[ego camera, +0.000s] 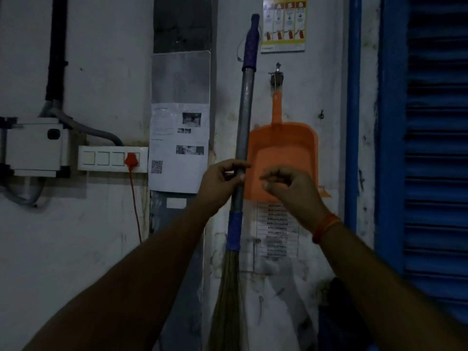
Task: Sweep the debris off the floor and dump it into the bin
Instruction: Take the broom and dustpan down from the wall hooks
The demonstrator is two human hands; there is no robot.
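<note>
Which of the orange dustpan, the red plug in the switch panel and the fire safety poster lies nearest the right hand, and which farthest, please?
From the right hand, in the head view:
1. Orange dustpan, hanging on the wall just behind the hand.
2. Fire safety poster, high up above it.
3. Red plug, far to the left in the switch panel.

You face one broom (pixel 244 127), one orange dustpan (pixel 283 150), one switch panel (pixel 112 158) with one red plug (pixel 131 160), three papers taped on the wall, and your two hands.

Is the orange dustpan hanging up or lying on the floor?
Hanging up. The orange dustpan hangs flat against the wall, its handle up at a metal hook, beside the broom that the left hand grips.
</note>
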